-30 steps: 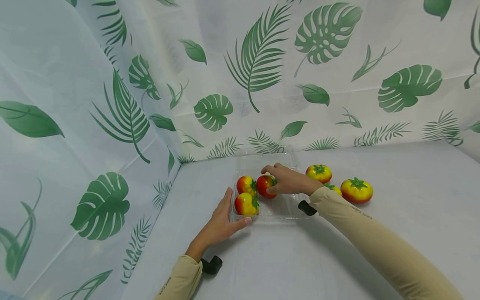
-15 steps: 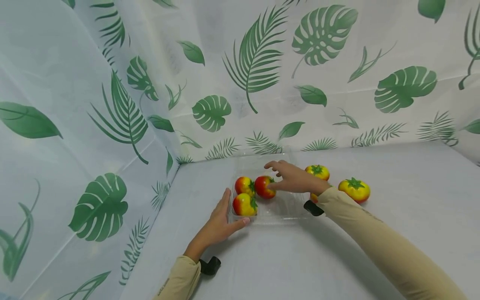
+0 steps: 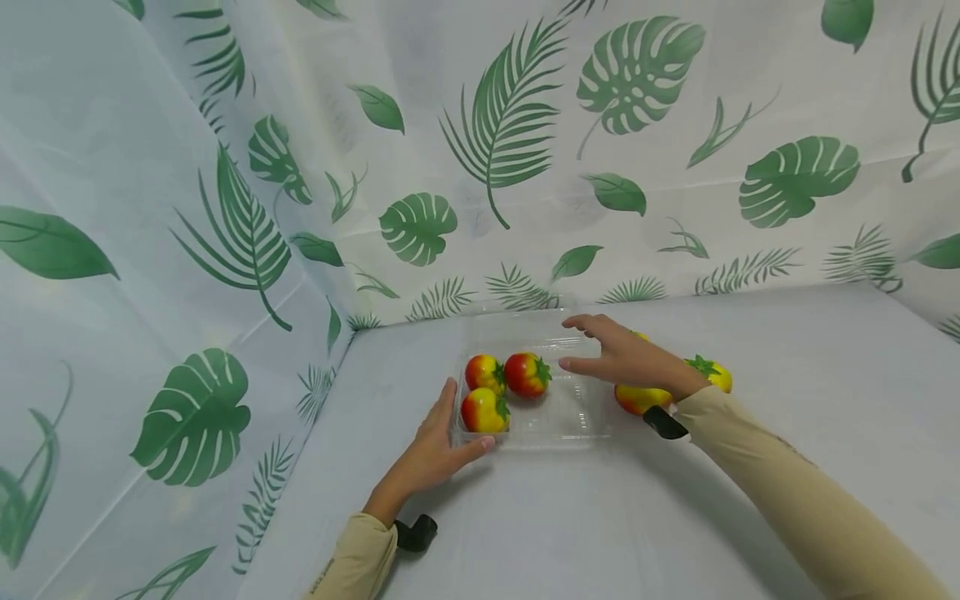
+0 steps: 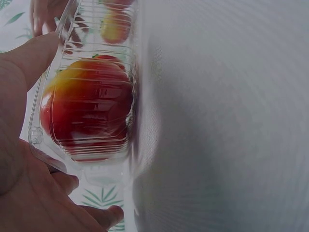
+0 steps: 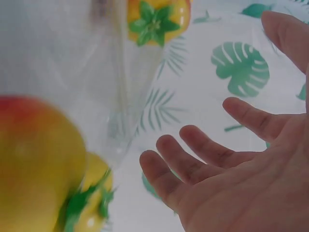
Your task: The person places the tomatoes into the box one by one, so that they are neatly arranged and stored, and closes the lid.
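Three red-and-yellow tomato-like fruits with green leafy tops sit in a clear plastic clamshell box (image 3: 558,421): a back-left fruit (image 3: 483,372), a front-left fruit (image 3: 483,412) and a red fruit (image 3: 527,375) to their right. My left hand (image 3: 429,454) rests at the box's left corner, fingers straight along its side and thumb at the front edge. In the left wrist view the thumb (image 4: 36,55) touches the rim. My right hand (image 3: 626,358) hovers above the box's right side, fingers spread and holding nothing. Below it lies a loose fruit (image 3: 641,398).
Another loose fruit (image 3: 716,377) lies right of the right wrist, and one more is mostly hidden behind that hand. The box's lid (image 3: 517,325) lies folded back toward the leaf-patterned curtain (image 3: 525,242). A white cloth covers the table (image 3: 555,525).
My right hand has come away from the red fruit in the box and moved right, toward the loose fruits. That fruit stays in the box. My left hand keeps its place at the box.
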Action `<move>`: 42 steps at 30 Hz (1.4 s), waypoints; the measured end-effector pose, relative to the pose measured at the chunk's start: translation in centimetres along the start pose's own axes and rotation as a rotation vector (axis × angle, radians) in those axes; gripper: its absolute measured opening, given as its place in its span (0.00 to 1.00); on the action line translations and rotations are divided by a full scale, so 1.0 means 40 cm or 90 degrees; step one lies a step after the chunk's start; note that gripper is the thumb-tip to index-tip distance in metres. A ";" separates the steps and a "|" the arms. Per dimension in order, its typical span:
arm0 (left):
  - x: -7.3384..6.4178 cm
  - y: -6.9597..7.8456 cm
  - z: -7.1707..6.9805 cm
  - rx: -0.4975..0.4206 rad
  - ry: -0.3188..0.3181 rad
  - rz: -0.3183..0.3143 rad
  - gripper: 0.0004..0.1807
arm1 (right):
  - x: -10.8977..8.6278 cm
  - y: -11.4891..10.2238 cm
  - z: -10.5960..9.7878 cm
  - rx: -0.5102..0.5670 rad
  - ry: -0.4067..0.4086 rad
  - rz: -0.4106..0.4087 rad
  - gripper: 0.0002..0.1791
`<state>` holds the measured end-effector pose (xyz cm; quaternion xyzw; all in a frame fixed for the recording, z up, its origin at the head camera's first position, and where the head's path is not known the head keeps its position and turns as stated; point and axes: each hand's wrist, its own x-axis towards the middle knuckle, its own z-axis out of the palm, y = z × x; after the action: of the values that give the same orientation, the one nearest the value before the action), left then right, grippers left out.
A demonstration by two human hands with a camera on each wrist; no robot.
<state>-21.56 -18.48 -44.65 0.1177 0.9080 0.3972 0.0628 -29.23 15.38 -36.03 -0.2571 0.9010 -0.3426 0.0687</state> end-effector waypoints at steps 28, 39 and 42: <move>-0.004 -0.003 0.001 -0.013 -0.006 0.012 0.66 | -0.157 0.147 -0.107 -0.011 0.020 0.067 0.49; 0.001 0.001 0.001 -0.005 -0.004 0.010 0.66 | -0.204 0.210 -0.133 0.008 0.017 0.078 0.50; 0.001 0.002 0.002 -0.005 -0.004 0.011 0.66 | -0.215 0.230 -0.132 0.012 0.016 0.084 0.49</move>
<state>-21.57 -18.38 -44.63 0.1263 0.9053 0.4006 0.0627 -27.28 28.68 -38.49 -0.1924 0.9135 -0.3490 0.0818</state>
